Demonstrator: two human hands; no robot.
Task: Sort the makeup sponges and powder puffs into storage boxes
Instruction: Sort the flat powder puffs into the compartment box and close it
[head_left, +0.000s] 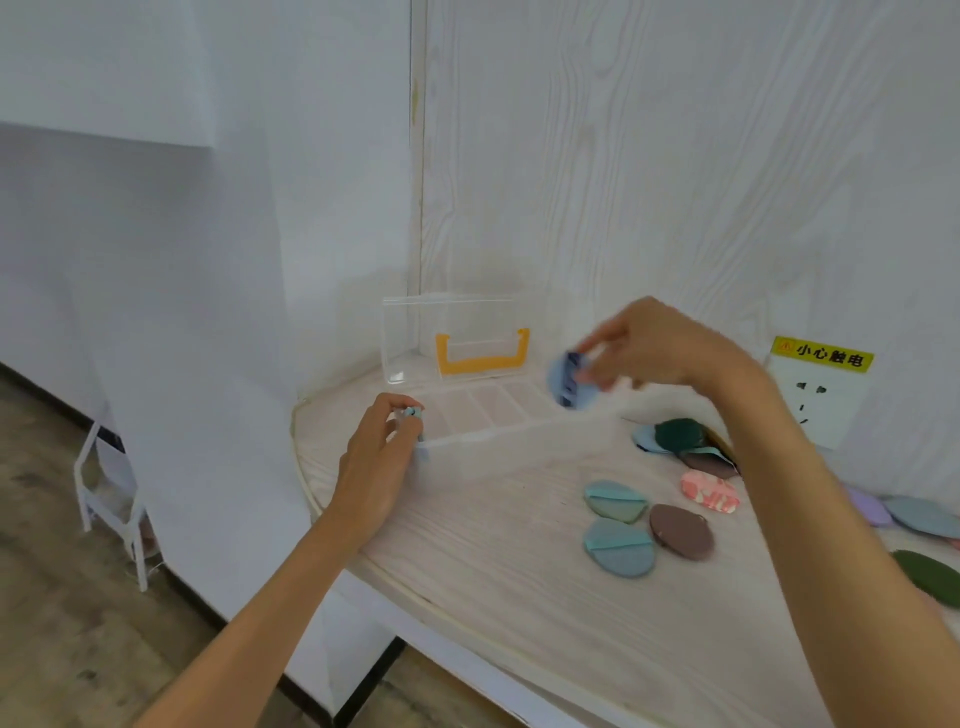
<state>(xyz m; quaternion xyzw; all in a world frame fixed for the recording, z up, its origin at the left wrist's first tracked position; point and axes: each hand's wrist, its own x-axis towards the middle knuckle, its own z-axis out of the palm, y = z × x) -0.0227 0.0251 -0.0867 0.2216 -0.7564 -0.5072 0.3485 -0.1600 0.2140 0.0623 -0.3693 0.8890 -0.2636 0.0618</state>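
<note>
**Blue puff held over the open storage box**

The right hand (660, 345) pinches a light blue powder puff (570, 381) by its dark strap, holding it in the air above the right end of the clear storage box (483, 415). The left hand (382, 457) curls round the box's near left corner; something small and teal shows at its fingertips, though motion blur hides what it is. The box's lid (457, 338) stands upright with a yellow handle (480, 353). More puffs lie on the pale wooden table (493, 582) to the right: two teal puffs (615, 501), a brown one (680, 531), a pink patterned one (709, 491) and a small pile (680, 441) farther back.
</note>
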